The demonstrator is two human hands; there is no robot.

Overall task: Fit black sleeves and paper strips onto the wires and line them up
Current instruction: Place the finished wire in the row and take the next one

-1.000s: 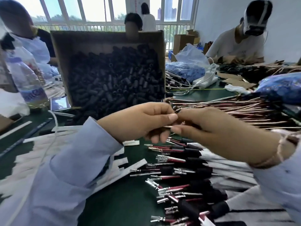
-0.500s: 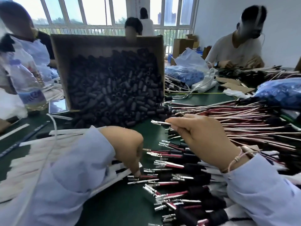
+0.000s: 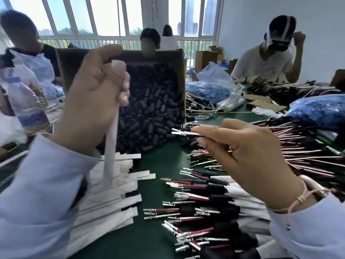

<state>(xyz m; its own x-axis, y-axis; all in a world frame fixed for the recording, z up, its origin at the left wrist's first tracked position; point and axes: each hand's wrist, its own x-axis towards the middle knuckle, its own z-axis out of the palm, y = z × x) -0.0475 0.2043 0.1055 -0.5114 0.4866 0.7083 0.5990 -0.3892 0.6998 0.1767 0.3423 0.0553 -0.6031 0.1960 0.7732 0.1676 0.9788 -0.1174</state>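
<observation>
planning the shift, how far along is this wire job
Done: a row of finished wires, sleeved and papered, lies lined up near the body. In hand: the left hand holds a paper strip, the right hand pinches a wire. Left: a large pile of bare wires to the right.

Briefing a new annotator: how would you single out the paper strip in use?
Find the big cardboard box of black sleeves at centre. Before its left side, the left hand holds one long white paper strip. Unlike the white strips piled flat on the green table, it hangs upright.
</observation>
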